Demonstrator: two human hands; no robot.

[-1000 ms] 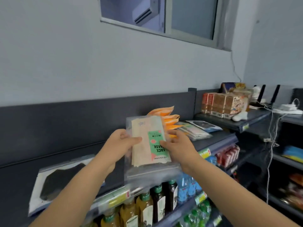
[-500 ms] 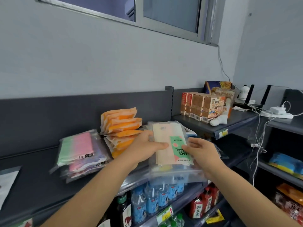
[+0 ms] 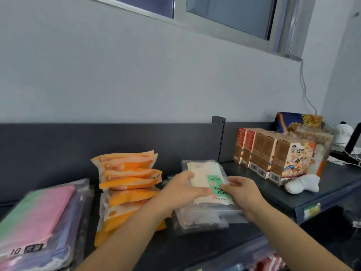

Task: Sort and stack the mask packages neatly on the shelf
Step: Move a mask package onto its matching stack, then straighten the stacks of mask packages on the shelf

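Head view: both hands, left hand (image 3: 184,189) and right hand (image 3: 242,192), grip the mask package (image 3: 207,178).

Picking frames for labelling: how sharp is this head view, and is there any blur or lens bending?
Head view: even, soft light, no glare; the pink and green mask pack at lower left is smeared by motion blur; the held face mask package reads fairly sharp; the window frame slants from wide-angle distortion.
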